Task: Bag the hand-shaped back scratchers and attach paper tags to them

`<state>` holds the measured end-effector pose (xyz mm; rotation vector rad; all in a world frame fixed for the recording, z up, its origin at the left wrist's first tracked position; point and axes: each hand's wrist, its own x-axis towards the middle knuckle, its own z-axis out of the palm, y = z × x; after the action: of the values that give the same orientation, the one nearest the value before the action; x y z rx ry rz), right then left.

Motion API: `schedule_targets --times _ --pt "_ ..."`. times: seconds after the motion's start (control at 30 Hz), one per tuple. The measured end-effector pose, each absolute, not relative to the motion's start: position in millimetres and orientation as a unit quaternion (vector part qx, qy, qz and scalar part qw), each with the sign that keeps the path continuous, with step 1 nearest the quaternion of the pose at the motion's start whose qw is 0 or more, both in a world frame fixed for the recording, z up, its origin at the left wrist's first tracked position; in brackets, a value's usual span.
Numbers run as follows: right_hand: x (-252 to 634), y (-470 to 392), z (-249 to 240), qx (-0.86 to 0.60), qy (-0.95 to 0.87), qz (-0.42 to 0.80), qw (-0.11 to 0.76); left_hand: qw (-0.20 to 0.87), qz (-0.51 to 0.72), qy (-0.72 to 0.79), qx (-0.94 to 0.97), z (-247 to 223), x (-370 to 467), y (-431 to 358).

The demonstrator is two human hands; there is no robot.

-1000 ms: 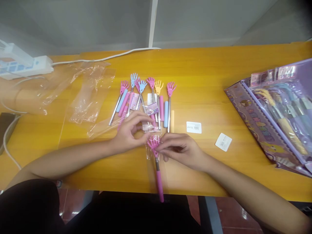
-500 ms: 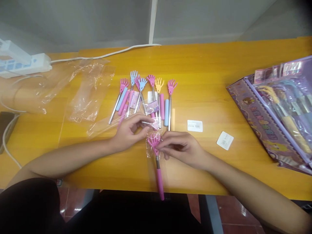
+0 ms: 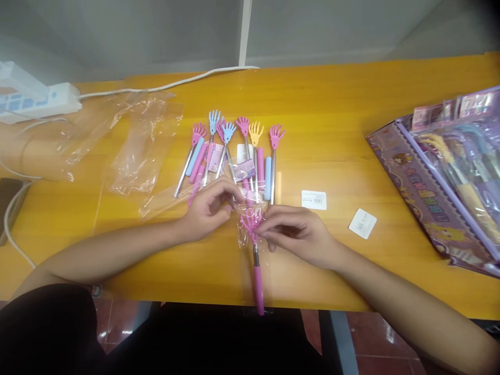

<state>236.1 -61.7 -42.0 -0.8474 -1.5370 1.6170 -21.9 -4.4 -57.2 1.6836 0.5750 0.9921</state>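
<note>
A pink back scratcher [image 3: 258, 289] with a hand-shaped head and short metal neck lies inside a clear plastic bag [image 3: 244, 242], its handle toward me at the table's front edge. My right hand [image 3: 300, 232] pinches it by the head, through the film as far as I can see. At the bag's upper end my left hand [image 3: 213, 208] has curled fingers and holds the film near its opening. Beyond my hands lie several loose back scratchers, among them a yellow one [image 3: 255, 134] and a blue one [image 3: 214, 122], mixed with loose coloured handle sleeves [image 3: 267, 178].
Two white label cards [image 3: 313, 200] lie right of my hands. A purple display box [image 3: 422, 192] holding bagged back scratchers stands at the right. Crumpled clear bags [image 3: 142, 151] are on the left, by a white power strip [image 3: 58, 101] and its cable.
The bagged pink back scratcher and my right hand have shifted slightly right. My left fingers have curled in closer to the bag's upper edge. The loose back scratchers lie as before.
</note>
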Motion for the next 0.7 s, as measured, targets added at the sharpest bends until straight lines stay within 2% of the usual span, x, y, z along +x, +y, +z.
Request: schedule_targets --times 0.33,0.53,0.7 --pt "235.6 -61.6 -41.1 -0.33 -0.616 0.614 0.367 0.483 0.423 0.266 0.719 -51.0 -20.1 -3.8" --pt "236.5 -61.9 -43.0 -0.323 -0.652 0.584 0.359 0.494 0.421 0.277 0.708 -49.9 -19.3 -4.1" --pt "235.2 -61.4 -42.0 -0.318 -0.678 0.559 0.355 0.45 0.415 0.307 0.728 -51.9 -20.4 -3.4"
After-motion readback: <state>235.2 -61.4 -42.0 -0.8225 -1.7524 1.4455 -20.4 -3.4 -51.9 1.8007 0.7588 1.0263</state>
